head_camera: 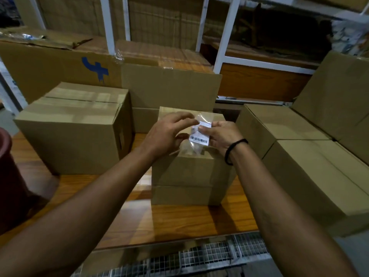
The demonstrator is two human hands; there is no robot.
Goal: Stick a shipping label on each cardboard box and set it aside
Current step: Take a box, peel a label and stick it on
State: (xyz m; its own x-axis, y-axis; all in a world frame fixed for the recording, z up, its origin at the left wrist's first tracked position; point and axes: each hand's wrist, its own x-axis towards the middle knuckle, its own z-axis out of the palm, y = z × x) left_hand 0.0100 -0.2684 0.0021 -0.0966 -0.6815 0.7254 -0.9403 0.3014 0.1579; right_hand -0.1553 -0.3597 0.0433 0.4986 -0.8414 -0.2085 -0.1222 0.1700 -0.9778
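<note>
Wood-grain surface (179,220) running left to right under everything, glossy where the light catches it, and along its near edge there's a strip of white wire mesh (209,254). Off at the far left a dark maroon rounded tub (12,186) pokes into view, cut off by the edge, too dim to say what it is. Up at the back, a white rack (223,47) with slim uprights and a crossbar, brown panels (155,21) behind it, a dark bundle (279,31) in shadow on its shelf, a wooden board (259,82) below, and pale blurred clutter (349,37) top right.
</note>
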